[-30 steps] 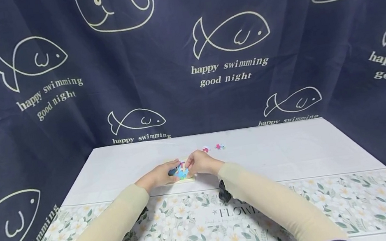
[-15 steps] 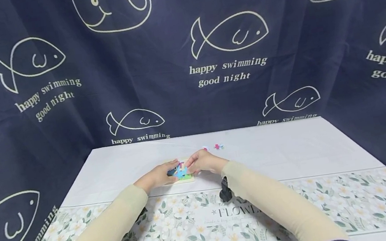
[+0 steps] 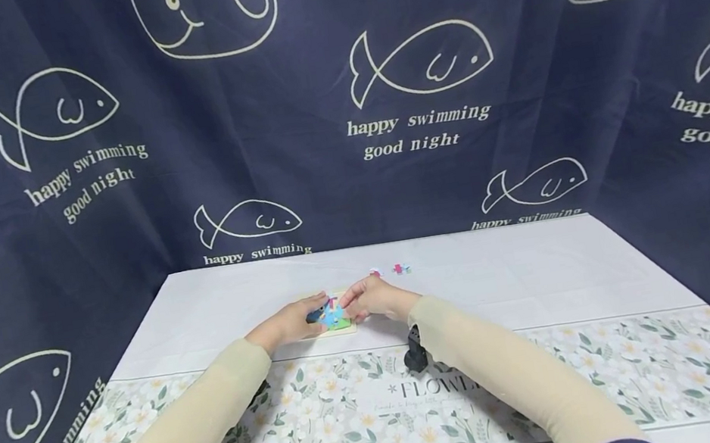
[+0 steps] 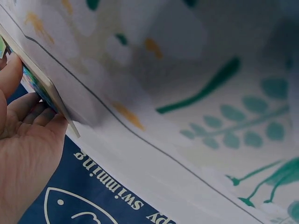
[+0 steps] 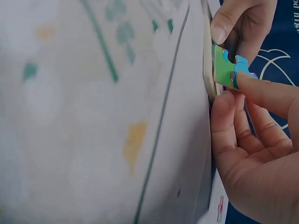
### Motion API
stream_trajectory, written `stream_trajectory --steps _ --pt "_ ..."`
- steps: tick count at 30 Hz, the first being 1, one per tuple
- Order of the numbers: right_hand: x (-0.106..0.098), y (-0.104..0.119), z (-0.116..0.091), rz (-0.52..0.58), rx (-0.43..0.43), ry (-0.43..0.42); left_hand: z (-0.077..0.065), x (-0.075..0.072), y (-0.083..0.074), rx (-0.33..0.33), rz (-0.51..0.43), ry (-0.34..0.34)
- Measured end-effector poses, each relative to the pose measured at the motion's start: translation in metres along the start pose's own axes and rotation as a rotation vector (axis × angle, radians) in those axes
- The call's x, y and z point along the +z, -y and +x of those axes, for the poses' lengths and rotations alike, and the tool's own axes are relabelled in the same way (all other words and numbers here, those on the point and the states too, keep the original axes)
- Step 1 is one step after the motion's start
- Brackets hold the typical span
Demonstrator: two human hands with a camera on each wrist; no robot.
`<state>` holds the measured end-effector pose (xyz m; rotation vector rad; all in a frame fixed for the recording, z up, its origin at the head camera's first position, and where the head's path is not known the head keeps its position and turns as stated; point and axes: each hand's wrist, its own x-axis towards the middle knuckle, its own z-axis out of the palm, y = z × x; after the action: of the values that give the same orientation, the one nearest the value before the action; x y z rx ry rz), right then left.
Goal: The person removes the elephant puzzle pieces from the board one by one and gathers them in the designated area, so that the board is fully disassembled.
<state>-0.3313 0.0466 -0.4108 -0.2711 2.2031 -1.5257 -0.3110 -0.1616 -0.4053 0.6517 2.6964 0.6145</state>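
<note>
"Two hands are busy here. What are they doing?"

"The left hand [image 3: 289,323] rests on the left side of the puzzle board [image 3: 337,333], which lies on the white surface [image 3: 502,284]. The right hand [image 3: 373,297] is at the other side."

"What has the right hand got?"

"It pinches a green and blue piece [image 5: 224,67] between its fingers. They are almost closed, with just the thin piece in the gap. The piece is tipped up, right at the edge of the board."

"And the left hand?"

"Its thumb is close to that piece and its other fingers are a bit bent over the board. I can't tell if they grip the board or only press on it."

"Which part of the job is this?"

"I think it is fitting this piece into its spot. Some blue picture [image 3: 328,319] shows on the board, and a pink bit [image 3: 375,273] and a pink and blue bit [image 3: 400,269] lie loose farther back on the surface. So I'd say the job isn't done."

"What should the next move be?"

"My guess: turn the piece so its bumps meet the gaps, lay it flat, then press it down softly. The left hand should keep the board from sliding."
</note>
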Motion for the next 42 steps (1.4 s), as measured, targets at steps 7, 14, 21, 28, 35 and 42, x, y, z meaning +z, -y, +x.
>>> stream_trajectory --steps 7,14,21,28,35,42 --pt "-0.002 0.005 -0.004 0.045 0.025 0.001 0.002 0.001 0.003 -0.021 -0.010 0.007" --pt "-0.007 0.005 -0.001 0.102 0.032 -0.031 0.003 0.001 0.003 -0.033 -0.013 0.009" --pt "-0.012 0.005 -0.001 0.197 0.027 -0.055 0.002 0.001 0.001 -0.047 -0.024 0.018" --pt "-0.014 0.002 -0.001 0.196 -0.001 -0.094 0.000 0.003 0.000 -0.033 -0.046 0.032" --pt "-0.022 -0.001 0.000 0.218 0.015 -0.191 0.001 0.002 -0.004 -0.049 -0.044 0.031" --pt "-0.030 -0.002 -0.002 0.220 -0.015 -0.228 0.001 0.002 -0.009 -0.108 -0.042 0.026"
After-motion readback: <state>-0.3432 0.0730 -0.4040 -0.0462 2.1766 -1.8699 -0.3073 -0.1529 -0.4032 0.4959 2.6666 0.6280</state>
